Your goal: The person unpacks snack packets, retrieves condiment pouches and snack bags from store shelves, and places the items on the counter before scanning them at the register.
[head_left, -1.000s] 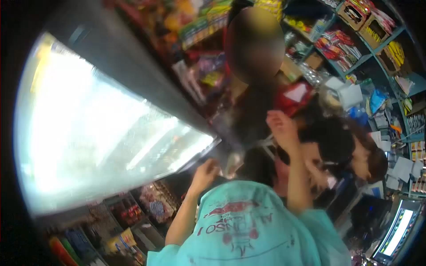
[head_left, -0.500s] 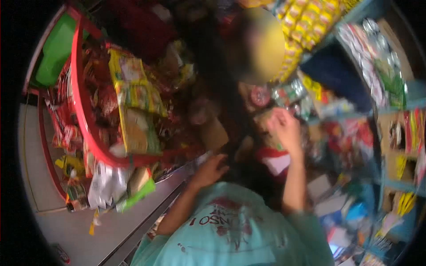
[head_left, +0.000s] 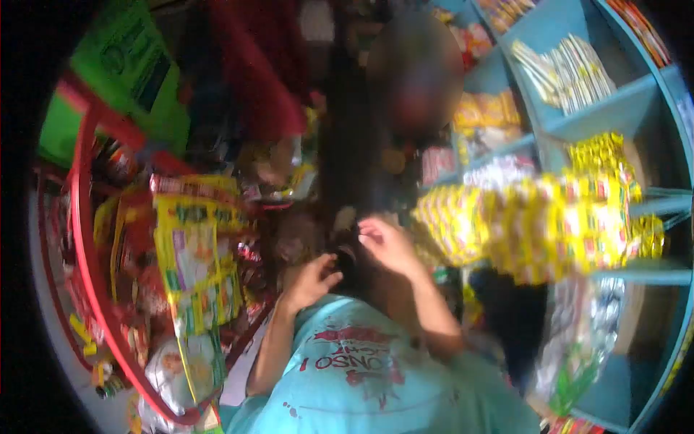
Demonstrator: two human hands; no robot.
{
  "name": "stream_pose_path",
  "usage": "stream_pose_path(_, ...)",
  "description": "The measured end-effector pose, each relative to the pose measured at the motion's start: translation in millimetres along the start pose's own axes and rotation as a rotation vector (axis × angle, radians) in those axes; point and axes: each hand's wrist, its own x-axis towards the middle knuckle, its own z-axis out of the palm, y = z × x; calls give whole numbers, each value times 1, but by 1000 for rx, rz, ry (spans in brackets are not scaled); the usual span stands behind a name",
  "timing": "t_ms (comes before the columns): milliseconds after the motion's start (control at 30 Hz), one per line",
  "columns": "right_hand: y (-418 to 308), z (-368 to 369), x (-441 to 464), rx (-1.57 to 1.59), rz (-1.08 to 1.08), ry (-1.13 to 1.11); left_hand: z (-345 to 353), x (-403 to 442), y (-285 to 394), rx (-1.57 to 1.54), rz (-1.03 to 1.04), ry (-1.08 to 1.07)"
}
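My left hand [head_left: 312, 282] is raised just above the teal shirt [head_left: 347, 362], left of centre, its fingers loosely bent and apart with nothing between them. To its right, my right hand [head_left: 388, 244] is held a little higher, also empty, with fingers slightly curled and spread. The two hands do not touch each other or any goods. Nearest on the left hang yellow packets [head_left: 191, 260]; on the right are strips of yellow sachets [head_left: 557, 224].
A red-framed rack [head_left: 90, 253] with packets curves along the left, below a green panel [head_left: 119, 79]. Blue shelves [head_left: 636, 108] with packaged goods line the right. A dark, narrow passage runs ahead, beside a hanging dark red cloth [head_left: 267, 65].
The view has moved from the bright glass and crowded shop area to between rack and shelves. My right hand has come down and closer to my left hand; both remain empty.
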Motion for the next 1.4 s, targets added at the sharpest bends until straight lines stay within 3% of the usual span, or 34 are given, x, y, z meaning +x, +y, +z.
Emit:
stream_pose_path(167, 1, -48, 189, -259, -54, -122, -61, 115, 13, 35, -1, 358)
stream_pose_path(233, -2, -74, 258, -312, -114, -180, -90, 160, 1, -101, -39, 464)
stream_pose_path(300, -8, -100, 317, -397, -145, -225, -128, 192, 25, -190, -65, 457)
stream_pose_path(333, -18, -115, 342, -586, -210, -219, -146, 204, 42, -228, -82, 446)
stream_pose_path(433, -21, -143, 398, -510, -186, -224, -176, 248, 67, -228, -46, 533)
stream_pose_path(533, -18, -166, 450, -424, -195, -277, -204, 303, 71, -257, -51, 475)
stream_pose_path(633, 9, -186, 513, -616, -100, -395, -213, 360, 93, -215, -24, 501)
stream_pose_path(667, 19, -195, 536, -638, -128, -391, -218, 382, 107, -159, -116, 477)
stream_pose_path(733, 42, -217, 585, -683, -198, -388, -225, 430, 118, -172, -96, 452)
stream_pose_path(833, 89, -250, 675, -384, -173, -346, -220, 510, 141, -80, -58, 524)
stream_pose_path(933, 139, -287, 773, -341, -198, -258, -237, 591, 188, 79, -68, 472)
stream_pose_path(1000, 164, -320, 827, -405, -72, -263, -250, 641, 244, -12, 0, 372)
stream_pose_path(1167, 215, -378, 903, -451, 176, -246, -291, 750, 318, 249, 129, 270)
stream_pose_path(1300, 238, -406, 935, -395, 300, -183, -336, 837, 334, 138, 41, 71)
stream_pose_path(1400, 251, -433, 966, -370, 386, -125, -376, 914, 335, 241, 107, 42)
